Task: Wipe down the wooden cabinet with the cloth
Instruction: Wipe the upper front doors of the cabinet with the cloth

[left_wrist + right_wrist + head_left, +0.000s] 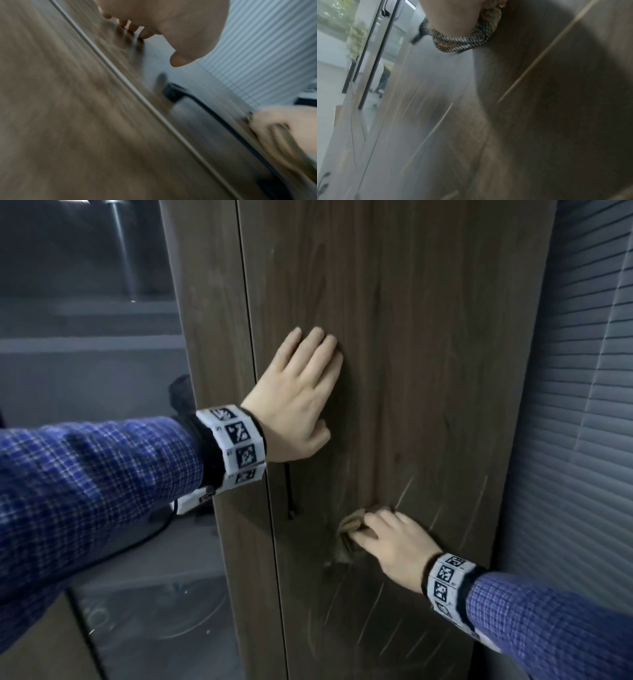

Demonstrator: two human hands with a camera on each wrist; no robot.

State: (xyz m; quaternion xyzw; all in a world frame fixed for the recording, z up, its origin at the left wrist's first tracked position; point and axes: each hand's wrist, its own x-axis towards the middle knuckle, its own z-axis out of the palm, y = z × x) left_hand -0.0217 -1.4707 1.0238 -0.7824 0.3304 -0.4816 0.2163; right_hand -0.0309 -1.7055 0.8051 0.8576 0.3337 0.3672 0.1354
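The wooden cabinet door (394, 337) fills the middle of the head view, dark brown with light streaks low down. My left hand (298, 395) lies flat on it with straight fingers, just right of the door seam; the left wrist view shows its fingertips (133, 27) touching the wood (68, 108). Lower right, my right hand (390, 539) holds a bunched brownish checked cloth (347, 527) against the door. In the right wrist view the cloth (467, 40) is wadded under the palm (453, 13) on the wood (556, 121).
A slim black handle (291, 494) runs down the door just below my left wrist, also visible as a black handle (188, 97) from the left wrist. A glass panel (85, 302) stands left of the cabinet. Closed blinds (582, 405) hang at the right.
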